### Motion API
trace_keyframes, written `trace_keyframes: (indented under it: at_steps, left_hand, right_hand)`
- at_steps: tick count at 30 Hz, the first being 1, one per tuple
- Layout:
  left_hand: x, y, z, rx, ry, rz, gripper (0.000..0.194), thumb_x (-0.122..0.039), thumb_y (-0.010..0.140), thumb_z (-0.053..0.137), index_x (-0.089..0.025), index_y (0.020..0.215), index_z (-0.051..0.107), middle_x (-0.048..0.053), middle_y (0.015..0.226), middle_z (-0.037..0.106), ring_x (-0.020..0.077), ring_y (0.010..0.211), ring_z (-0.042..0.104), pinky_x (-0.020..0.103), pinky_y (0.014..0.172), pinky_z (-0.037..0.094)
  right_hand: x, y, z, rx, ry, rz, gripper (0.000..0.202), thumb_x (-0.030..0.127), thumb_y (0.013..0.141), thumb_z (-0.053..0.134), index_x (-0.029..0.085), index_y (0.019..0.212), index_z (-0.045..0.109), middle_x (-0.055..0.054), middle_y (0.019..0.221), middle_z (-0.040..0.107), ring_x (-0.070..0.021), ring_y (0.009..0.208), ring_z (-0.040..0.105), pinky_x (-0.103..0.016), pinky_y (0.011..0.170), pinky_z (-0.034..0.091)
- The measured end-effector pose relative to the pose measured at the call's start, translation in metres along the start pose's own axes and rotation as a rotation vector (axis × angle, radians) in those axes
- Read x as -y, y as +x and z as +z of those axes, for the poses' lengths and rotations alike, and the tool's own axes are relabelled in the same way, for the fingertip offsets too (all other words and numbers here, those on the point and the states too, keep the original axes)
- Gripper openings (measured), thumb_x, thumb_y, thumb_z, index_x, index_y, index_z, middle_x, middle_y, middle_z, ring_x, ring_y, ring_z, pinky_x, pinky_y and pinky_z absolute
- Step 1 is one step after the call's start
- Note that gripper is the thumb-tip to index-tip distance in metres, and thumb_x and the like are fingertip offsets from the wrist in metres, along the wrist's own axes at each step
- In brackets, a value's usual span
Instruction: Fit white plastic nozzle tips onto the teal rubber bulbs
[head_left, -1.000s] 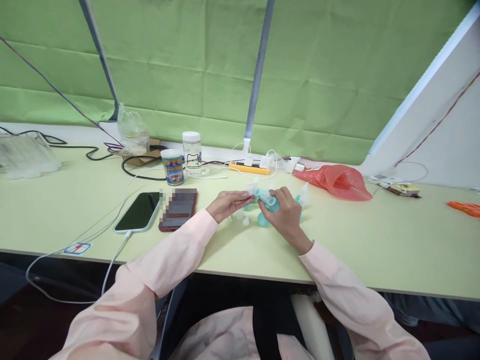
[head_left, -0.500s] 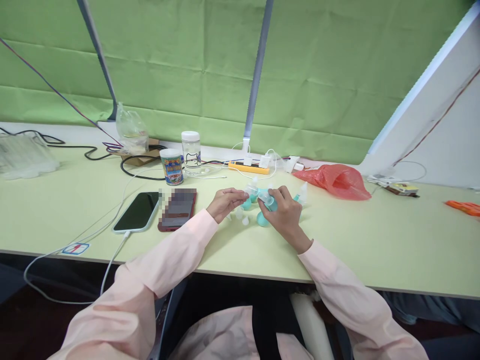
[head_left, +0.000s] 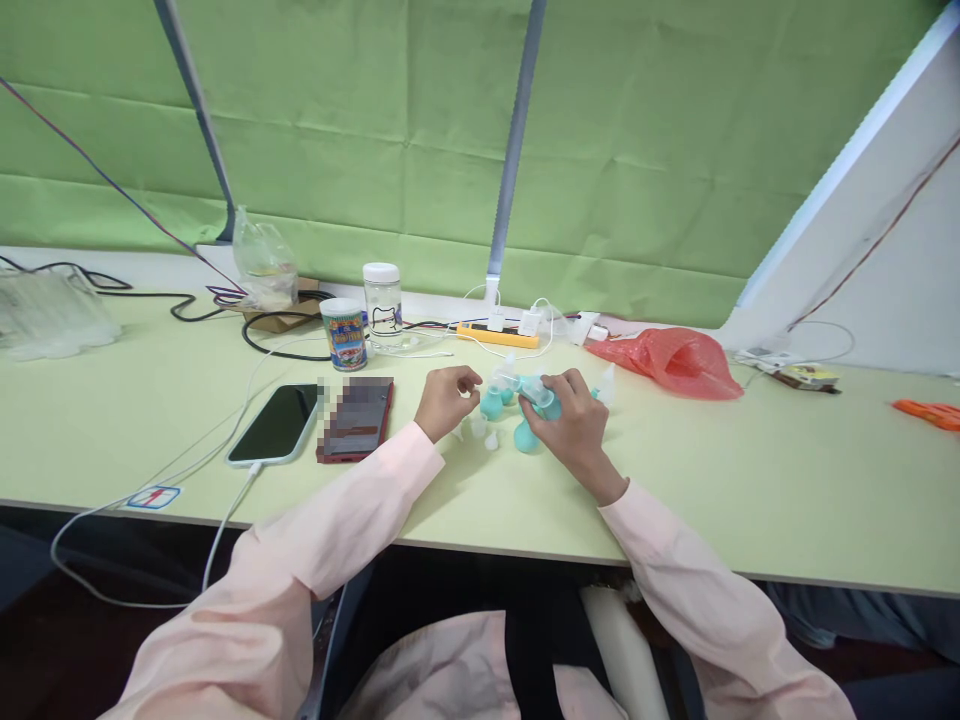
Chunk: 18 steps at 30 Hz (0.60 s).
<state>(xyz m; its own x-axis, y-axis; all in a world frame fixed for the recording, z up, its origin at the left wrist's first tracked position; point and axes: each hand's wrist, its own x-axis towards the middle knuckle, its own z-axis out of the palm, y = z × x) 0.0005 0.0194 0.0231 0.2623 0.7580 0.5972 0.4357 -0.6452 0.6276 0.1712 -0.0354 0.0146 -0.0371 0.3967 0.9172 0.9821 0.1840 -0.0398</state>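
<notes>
The teal-and-clear piece point(head_left: 537, 393) is gripped by the right hand point(head_left: 568, 420), with the thumb pressed below its clear end and the bent fingers closed over its top. The piece is held above the table point(head_left: 750, 480), and its clear end is pointed toward the left hand point(head_left: 448, 400). The left hand is held apart from it, with the fingers curled inward and the thumb brought near them; whether anything small is pinched there cannot be told.

A teal bulb point(head_left: 491, 404) is seen just beside the left fingertips, between the two hands. Another bulb, the nearer one point(head_left: 526, 436), is set on the table just below the right thumb. Close by, a small white tip point(head_left: 491, 440) is placed upright on the table, to the left of that bulb. A translucent nozzle point(head_left: 607, 382) is partly hidden behind the right hand.
</notes>
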Motion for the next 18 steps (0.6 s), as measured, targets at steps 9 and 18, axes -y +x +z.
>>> trace_keyframes:
  at_steps: [9, 18]
  left_hand:
    - [0.022, -0.004, 0.01, 0.357, 0.406, -0.074, 0.027, -0.003, 0.059, 0.044, -0.014, 0.075, 0.063, 0.008, 0.078, 0.061, 0.018, 0.075, 0.054, 0.027, 0.07, 0.039]
    - [0.006, -0.002, 0.003, 0.102, 0.195, -0.031, 0.028, -0.008, 0.066, 0.038, -0.014, 0.082, 0.061, 0.008, 0.071, 0.06, 0.0164, 0.067, 0.054, 0.025, 0.066, 0.037]
  right_hand:
    - [0.011, -0.002, -0.001, 0.099, 0.246, 0.06, 0.019, 0.033, 0.062, 0.054, 0.019, 0.073, 0.048, -0.002, 0.071, 0.053, -0.0133, 0.062, 0.051, -0.022, 0.049, 0.035]
    - [0.014, -0.003, -0.002, 0.17, 0.335, 0.048, 0.022, 0.033, 0.061, 0.055, 0.018, 0.076, 0.053, -0.002, 0.068, 0.053, -0.0134, 0.061, 0.051, -0.023, 0.05, 0.037]
